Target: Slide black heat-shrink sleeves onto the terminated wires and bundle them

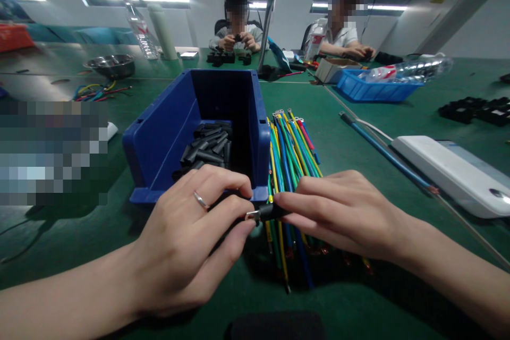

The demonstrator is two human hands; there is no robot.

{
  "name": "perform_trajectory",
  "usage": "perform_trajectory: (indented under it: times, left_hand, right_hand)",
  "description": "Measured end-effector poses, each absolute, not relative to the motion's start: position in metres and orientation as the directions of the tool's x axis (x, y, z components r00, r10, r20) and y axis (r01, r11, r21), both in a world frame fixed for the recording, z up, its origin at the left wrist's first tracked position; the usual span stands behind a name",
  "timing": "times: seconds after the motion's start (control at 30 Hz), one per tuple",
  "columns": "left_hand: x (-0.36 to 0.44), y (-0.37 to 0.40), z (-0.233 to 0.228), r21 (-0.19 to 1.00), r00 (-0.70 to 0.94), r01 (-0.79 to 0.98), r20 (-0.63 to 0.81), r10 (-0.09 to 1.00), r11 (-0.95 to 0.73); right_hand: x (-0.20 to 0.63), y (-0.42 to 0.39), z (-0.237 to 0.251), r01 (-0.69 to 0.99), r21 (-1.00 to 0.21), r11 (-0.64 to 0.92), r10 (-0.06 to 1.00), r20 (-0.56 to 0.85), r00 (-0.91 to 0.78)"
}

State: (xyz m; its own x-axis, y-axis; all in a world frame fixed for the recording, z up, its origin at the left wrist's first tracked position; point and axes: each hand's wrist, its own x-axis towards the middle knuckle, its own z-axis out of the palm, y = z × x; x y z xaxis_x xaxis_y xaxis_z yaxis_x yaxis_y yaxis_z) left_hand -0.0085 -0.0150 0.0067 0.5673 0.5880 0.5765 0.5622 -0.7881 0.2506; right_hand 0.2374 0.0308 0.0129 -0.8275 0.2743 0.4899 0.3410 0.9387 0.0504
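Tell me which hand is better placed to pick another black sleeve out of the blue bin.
Left, probably. The left hand sits right at the open front of the blue bin, just below the black sleeves. The right hand lies over the wire bundle, beyond the bin's side wall.

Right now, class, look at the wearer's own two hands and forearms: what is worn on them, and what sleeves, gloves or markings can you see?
Both hands are bare, with no gloves. The left hand wears a thin silver-coloured ring on one finger. The right hand shows no ring or other jewellery. Both forearms are uncovered as far as the picture's edge: no sleeves, watch, wristband or markings are visible.
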Motion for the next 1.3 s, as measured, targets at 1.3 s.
perform_trajectory:
  times: [1.3]
  left_hand:
    - [-0.012,-0.005,0.005,0.128,0.591,0.581,0.613,0.524,-0.804]
  right_hand:
    - [0.228,0.023,0.003,0.390,-0.194,0.900,0.421,0.617,-0.665]
